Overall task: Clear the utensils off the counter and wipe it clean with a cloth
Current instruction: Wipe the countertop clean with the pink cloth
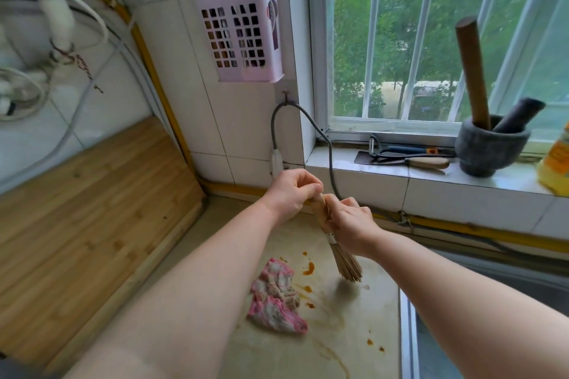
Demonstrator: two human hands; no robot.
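Observation:
A bamboo pot brush [346, 264] hangs upright over the counter [354, 332], bristles down and just above the surface. My left hand [291, 191] pinches the top of its handle. My right hand [351, 224] grips the handle lower down, just above the white band. A crumpled pink and white cloth [275, 298] lies on the counter below my left forearm. Orange-brown sauce stains [308, 268] dot the counter beside the cloth and near the front right.
A wooden cutting board [89, 218] leans against the left wall. A pink utensil basket [243, 34] hangs on the tiled wall. On the windowsill lie a peeler and knife [406, 155], a stone mortar [489, 148] with pestles and a yellow bottle [555, 163]. A sink edge [409, 332] runs at right.

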